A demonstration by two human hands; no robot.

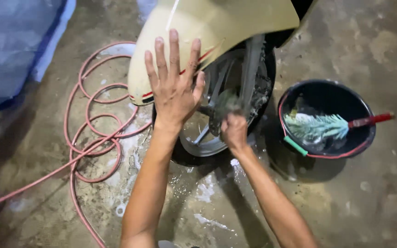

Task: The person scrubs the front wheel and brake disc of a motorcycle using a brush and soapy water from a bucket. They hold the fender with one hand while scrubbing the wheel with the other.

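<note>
A cream motorbike front fender (198, 27) with red and green stripes covers a soapy front wheel (217, 138) with a silver rim. My left hand (173, 82) rests flat on the fender's side, fingers spread, holding nothing. My right hand (234, 131) is closed around a dark, blurred sponge or rag (228, 103) pressed against the wheel hub near the fork leg (250, 69).
A black bucket (359, 98) with a red rim stands right of the wheel and holds a brush with pale green bristles (318, 126) and a red handle. A pink hose (95, 133) coils on the wet concrete at left. A blue sheet (14, 46) lies at top left.
</note>
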